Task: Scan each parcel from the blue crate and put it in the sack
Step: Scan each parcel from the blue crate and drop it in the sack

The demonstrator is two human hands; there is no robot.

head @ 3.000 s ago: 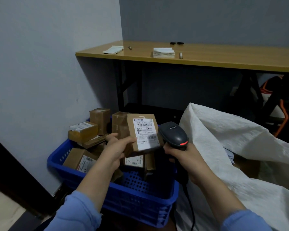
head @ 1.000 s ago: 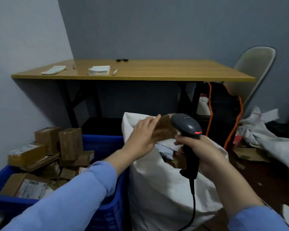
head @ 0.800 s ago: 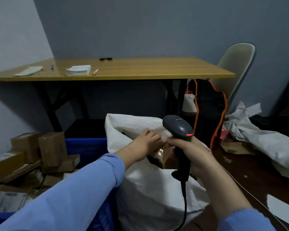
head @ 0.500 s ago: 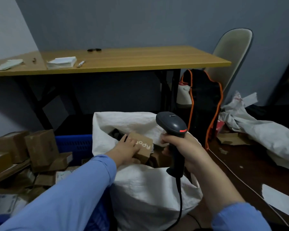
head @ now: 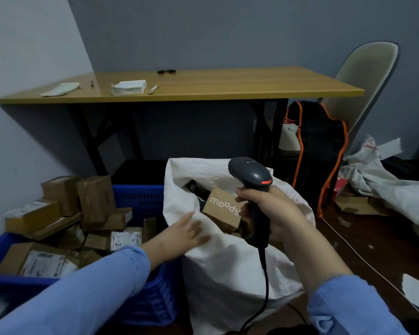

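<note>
1 parcel [head: 221, 211] in sack [head: 228, 264]; right hand [head: 275, 213] grips 1 scanner [head: 249, 175]; left hand [head: 183, 232] relaxed.

Bright blue on the crate [head: 140, 201], with a grid of fine slots along its wall. Cardboard brown on the parcels [head: 96, 197] inside, broken by white labels [head: 42, 263] with dark print. Plain white over the sack [head: 228, 262], faintly woven. Tan on the parcel [head: 221, 210] at its mouth, lettered in white. Dark grey on the scanner [head: 250, 175], with one glowing red-orange stripe. Light blue on both sleeves [head: 94, 286]. Honey-yellow wood grain across the tabletop [head: 228, 81], black on the legs [head: 92, 146] below. Cream on the chair [head: 365, 76]; black edged with orange on the bag [head: 322, 146]. Grey-blue on the back wall [head: 228, 32]
</note>
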